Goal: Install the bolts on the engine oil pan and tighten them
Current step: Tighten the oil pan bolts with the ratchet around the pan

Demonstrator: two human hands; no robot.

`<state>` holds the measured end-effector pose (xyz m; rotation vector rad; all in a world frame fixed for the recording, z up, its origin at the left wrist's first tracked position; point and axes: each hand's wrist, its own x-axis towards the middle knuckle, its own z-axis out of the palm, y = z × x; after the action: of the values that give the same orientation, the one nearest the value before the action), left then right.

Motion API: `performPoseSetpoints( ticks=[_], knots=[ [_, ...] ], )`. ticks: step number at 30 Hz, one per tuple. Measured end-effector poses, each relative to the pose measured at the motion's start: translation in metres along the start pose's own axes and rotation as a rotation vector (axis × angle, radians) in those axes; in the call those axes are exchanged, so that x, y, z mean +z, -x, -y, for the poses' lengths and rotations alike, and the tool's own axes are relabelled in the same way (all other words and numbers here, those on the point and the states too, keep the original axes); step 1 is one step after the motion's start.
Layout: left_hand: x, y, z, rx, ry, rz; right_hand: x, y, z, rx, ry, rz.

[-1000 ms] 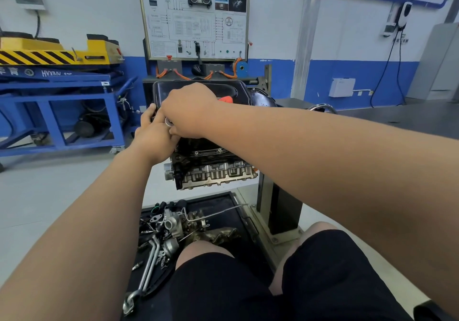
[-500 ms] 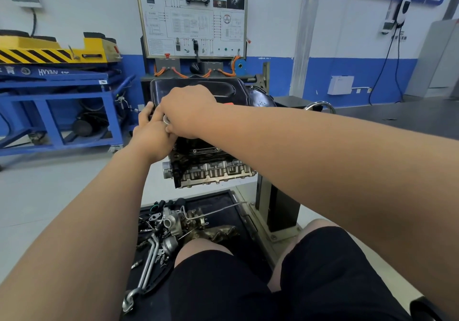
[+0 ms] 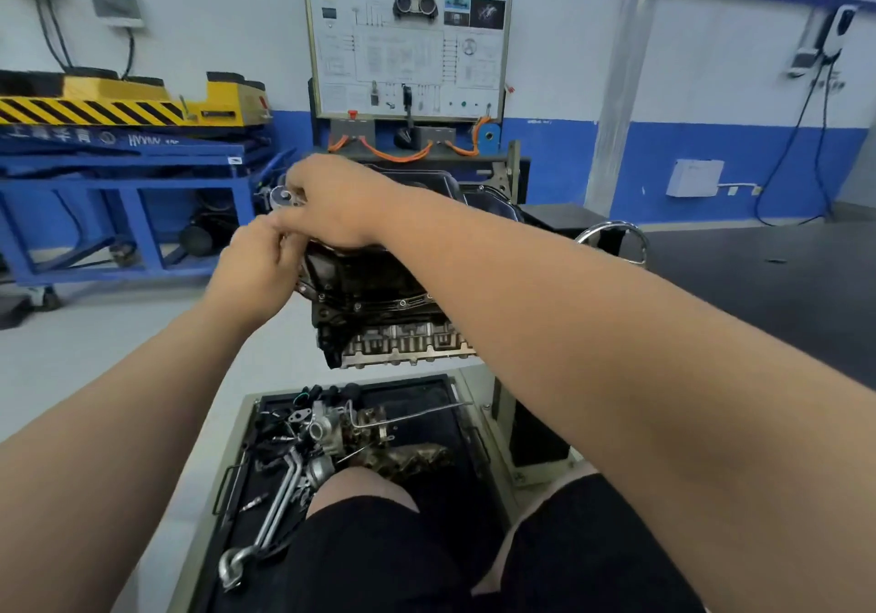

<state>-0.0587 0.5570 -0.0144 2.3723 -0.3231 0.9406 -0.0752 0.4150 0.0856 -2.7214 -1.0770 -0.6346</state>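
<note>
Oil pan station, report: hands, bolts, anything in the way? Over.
Right hand grips silver ratchet at oil pan left corner. Left hand curled just below, contents hidden. Bolt heads visible along near flange. Hands hide the work point.

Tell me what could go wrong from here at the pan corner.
The right hand covers most of the ratchet, so its seating is unseen: it might slip or cross-thread. The left hand sits right beside it, so a slip could pinch fingers. Anything dropped would likely land among the parts in the tray below.

Gleaming silver on tool head (image 3: 283, 195) at right-hand fingers (image 3: 308, 174); showing black on oil pan (image 3: 426, 181) just beyond; striping yellow-black on lift (image 3: 95, 110) far leftward.
</note>
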Motion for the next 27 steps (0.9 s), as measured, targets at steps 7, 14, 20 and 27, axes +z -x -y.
performPoseSetpoints(
  ticks=[7, 14, 20, 27],
  knots=[
    [0.020, 0.020, -0.072, 0.000, 0.011, 0.105, -0.061, 0.082, -0.073, 0.464, -1.061, -0.031],
    [0.066, 0.028, -0.177, 0.362, -0.042, 0.193, -0.071, 0.219, -0.174, 0.524, -1.561, -0.135],
    [0.127, 0.020, -0.221, 0.203, -0.036, 0.187, -0.091, 0.330, -0.240, 0.799, -1.497, -0.752],
    [0.273, 0.065, -0.448, 0.058, 0.405, 0.611, -0.117, 0.434, -0.304, 1.298, -0.994, -0.785]
  ],
)
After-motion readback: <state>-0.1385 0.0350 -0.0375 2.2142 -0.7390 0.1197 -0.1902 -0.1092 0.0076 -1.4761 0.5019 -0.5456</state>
